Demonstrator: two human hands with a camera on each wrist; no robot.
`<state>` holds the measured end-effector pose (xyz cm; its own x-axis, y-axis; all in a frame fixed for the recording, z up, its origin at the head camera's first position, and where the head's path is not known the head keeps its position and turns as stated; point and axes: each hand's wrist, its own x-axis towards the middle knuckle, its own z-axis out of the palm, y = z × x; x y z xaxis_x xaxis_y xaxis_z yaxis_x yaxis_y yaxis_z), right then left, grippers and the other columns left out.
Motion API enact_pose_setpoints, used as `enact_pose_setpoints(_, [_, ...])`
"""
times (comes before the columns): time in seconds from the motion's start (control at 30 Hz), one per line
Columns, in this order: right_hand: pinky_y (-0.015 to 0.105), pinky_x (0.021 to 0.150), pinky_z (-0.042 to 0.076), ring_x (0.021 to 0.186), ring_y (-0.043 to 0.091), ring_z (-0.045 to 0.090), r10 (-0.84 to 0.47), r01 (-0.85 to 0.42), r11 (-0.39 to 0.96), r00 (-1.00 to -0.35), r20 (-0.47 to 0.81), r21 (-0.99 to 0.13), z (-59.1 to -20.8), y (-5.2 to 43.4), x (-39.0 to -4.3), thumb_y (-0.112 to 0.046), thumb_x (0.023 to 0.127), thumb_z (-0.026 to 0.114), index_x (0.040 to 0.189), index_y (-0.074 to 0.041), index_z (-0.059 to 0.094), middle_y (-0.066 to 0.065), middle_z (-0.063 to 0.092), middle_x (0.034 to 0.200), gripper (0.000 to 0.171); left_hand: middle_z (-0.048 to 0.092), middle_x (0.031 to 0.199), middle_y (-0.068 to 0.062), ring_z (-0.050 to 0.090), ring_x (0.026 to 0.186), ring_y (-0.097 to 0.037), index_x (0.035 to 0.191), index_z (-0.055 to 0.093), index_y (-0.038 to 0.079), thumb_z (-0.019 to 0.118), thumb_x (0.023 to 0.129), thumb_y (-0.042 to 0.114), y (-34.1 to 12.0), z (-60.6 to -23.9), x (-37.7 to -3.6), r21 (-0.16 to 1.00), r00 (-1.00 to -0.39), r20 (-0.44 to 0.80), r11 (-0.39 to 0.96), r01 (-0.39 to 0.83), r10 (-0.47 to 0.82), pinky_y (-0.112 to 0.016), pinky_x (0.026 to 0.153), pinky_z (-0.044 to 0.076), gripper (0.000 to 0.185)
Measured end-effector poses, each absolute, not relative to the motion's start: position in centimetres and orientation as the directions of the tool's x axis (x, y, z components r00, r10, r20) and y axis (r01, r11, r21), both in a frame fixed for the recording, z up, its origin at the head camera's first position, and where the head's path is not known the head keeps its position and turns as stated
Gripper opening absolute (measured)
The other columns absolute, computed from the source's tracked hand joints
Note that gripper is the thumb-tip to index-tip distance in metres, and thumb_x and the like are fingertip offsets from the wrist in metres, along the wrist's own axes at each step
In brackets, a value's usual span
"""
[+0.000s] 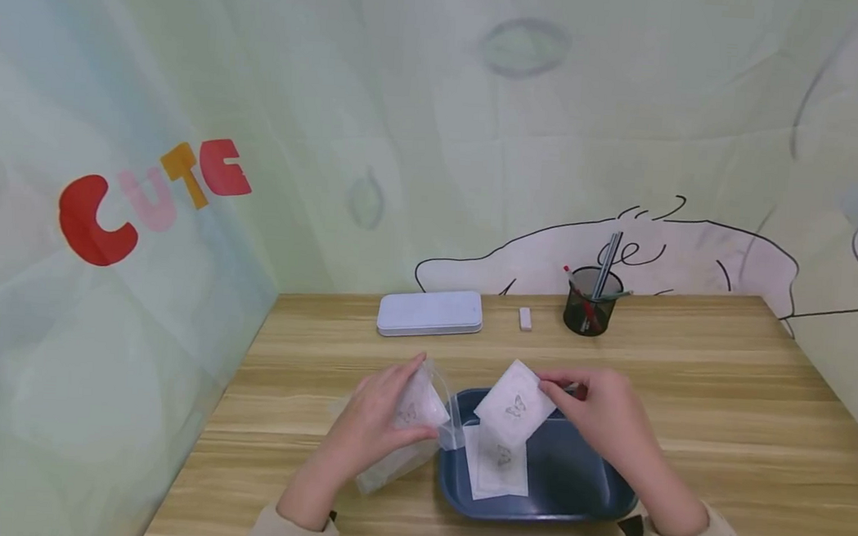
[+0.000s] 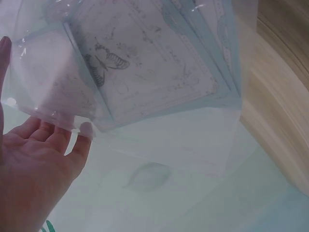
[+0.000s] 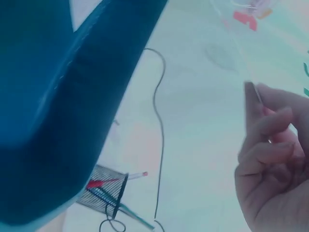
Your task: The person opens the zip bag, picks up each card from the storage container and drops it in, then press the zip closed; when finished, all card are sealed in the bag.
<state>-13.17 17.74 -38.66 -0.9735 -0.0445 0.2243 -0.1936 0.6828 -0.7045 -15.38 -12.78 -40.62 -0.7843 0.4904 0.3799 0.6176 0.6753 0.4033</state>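
Observation:
My left hand [image 1: 371, 419] grips a clear plastic bag [image 1: 454, 433] left of a dark blue tray [image 1: 578, 478]. Several flat square packets [image 2: 145, 63] printed with a butterfly show through the bag in the left wrist view. Over the tray, my right hand [image 1: 607, 410] pinches the corner of a white square packet [image 1: 515, 404] with a butterfly on it, between thumb and fingers. Lying inside the tray on its left side is another white butterfly packet [image 1: 497, 475], partly covered by the held one. The right wrist view catches the held packet only as a thin edge.
Along the back of the wooden table [image 1: 306, 342] stand a white flat case [image 1: 430, 312], a small eraser [image 1: 525, 319] and a black mesh pen cup [image 1: 589, 310] with pencils. A printed cloth backdrop [image 1: 378, 134] rises behind and at the sides.

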Motion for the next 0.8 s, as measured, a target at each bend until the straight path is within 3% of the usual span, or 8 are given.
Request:
enact_pose_setpoints(0.13, [0.024,0.046,0.042,0.061,0.016,0.053,0.031,-0.194,0.593,-0.964,0.262,-0.781,-38.1,17.4,-12.9,-0.023,0.086,0.074,0.105,-0.016,0.077,-0.005,0.071,0.083,0.021,0.057,0.129,-0.012,0.054,0.116,-0.029,0.146,0.04,0.008,0.085,0.067,0.042,-12.7,-40.6,-15.5,0.401,-0.778,0.388,0.67,0.625,0.494,-0.051,0.1,0.038,0.097])
enact_pose_setpoints(0.4, [0.024,0.054,0.05,0.07,0.017,0.062,0.14,-0.187,0.363,-0.958,0.251,-0.913,-38.5,16.2,-12.8,-0.028,0.085,0.076,0.105,-0.013,0.076,-0.002,0.073,0.093,0.025,0.057,0.129,-0.012,0.053,0.115,-0.028,0.146,0.039,0.008,0.086,0.066,0.041,-12.6,-40.6,-15.4,0.409,-0.78,0.383,0.667,0.623,0.494,-0.05,0.101,0.037,0.098])
enact_pose_setpoints(0.8, [0.025,0.059,0.052,0.077,0.018,0.064,0.135,-0.106,0.257,-0.98,0.145,-0.961,-39.3,14.5,-13.3,-0.03,0.084,0.076,0.105,-0.015,0.077,-0.002,0.072,0.101,0.026,0.056,0.132,-0.012,0.053,0.117,-0.028,0.146,0.039,0.008,0.085,0.066,0.042,-12.6,-40.5,-15.4,0.402,-0.782,0.379,0.673,0.621,0.496,-0.048,0.101,0.037,0.099])
